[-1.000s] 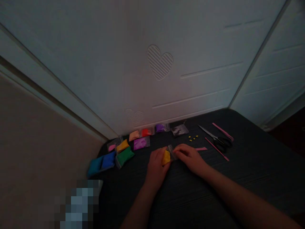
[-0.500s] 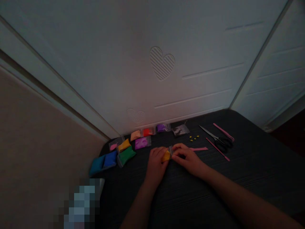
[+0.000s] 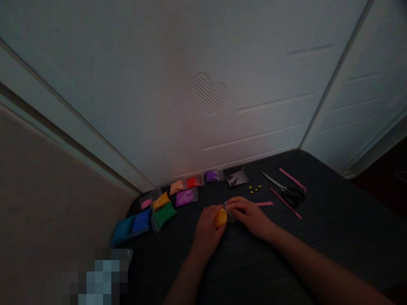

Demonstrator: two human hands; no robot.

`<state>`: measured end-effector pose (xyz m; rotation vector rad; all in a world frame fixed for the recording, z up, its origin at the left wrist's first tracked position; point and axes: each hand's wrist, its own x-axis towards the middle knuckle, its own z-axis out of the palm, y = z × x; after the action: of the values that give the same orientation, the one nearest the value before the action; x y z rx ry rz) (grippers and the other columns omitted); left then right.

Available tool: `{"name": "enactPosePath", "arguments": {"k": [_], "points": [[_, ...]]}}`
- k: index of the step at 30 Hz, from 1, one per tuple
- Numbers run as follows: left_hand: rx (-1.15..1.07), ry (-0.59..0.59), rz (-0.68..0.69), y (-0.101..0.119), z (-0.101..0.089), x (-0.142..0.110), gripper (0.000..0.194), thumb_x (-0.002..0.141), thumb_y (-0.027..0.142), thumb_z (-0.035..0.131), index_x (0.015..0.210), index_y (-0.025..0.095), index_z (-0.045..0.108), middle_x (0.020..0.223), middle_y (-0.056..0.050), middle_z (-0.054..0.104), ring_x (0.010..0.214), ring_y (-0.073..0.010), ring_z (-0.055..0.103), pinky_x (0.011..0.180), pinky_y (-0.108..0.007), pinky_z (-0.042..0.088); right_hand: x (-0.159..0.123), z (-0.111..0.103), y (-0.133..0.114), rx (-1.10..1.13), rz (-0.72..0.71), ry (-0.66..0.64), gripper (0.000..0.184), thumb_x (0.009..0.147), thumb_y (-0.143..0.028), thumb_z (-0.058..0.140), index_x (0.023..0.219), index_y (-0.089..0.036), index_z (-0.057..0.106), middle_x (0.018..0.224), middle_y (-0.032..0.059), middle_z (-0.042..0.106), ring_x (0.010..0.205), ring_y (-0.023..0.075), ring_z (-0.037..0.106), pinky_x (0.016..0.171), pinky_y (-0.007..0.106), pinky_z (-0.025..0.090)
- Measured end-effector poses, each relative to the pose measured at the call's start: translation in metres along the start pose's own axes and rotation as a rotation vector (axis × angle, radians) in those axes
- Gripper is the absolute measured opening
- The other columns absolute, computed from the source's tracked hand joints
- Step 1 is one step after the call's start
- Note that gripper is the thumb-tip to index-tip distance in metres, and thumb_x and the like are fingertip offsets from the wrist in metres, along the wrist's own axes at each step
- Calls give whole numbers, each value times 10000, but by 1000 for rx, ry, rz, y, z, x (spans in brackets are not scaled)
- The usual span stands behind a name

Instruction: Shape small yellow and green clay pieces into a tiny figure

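Observation:
A small clear zip bag of yellow clay point(image 3: 221, 218) is between my two hands, low over the dark table. My left hand point(image 3: 208, 226) is closed around its yellow-filled end. At the clear zip end, my right hand point(image 3: 246, 212) pinches the plastic with thumb and fingers. A flat pink tool point(image 3: 265, 203) pokes out beyond the right hand, its other end hidden. Several tiny yellow pieces point(image 3: 255, 189) lie behind that hand.
On the dark table point(image 3: 254, 271), black-handled scissors point(image 3: 284, 188) and two thin pink tools lie at the right. Bags of coloured clay, including green point(image 3: 164, 215), blue point(image 3: 140, 222) and purple point(image 3: 212, 176), line the back left. A white panel point(image 3: 152, 84) rises behind.
My right hand has shifted onto the bag's zip end, and more of the clear plastic shows. The whole view has tilted slightly, moving the tabletop things down and left.

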<state>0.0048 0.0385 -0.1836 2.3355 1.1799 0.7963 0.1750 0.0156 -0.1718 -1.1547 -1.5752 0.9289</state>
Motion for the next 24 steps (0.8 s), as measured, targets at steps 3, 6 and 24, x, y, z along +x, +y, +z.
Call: {"name": "enactPosePath", "arguments": {"k": [3,6,24], "points": [[-8,-15,14,0,0,-1,434,687,112,534,1105,212,474,1066,-49,537,1005,-180,490,889,-363,413,0,-1,1,-32,-1,-13,158,756,-216,553,893,-223,631,978,33,565,929,142,530,848,298,411],[-16,-30,30,-2,0,-1,458,690,114,531,1130,227,470,1086,-44,549,1015,-183,499,888,-371,425,-1,-1,1,-66,-10,-27,184,747,-234,568,921,-230,626,997,37,562,933,150,532,846,307,416],[-66,-33,18,-1,-2,-3,417,660,60,519,1050,207,524,1040,-38,568,979,-165,519,876,-345,434,-3,3,4,-291,-76,-52,178,765,-232,537,914,-246,635,962,33,608,908,172,525,840,345,399]]}}
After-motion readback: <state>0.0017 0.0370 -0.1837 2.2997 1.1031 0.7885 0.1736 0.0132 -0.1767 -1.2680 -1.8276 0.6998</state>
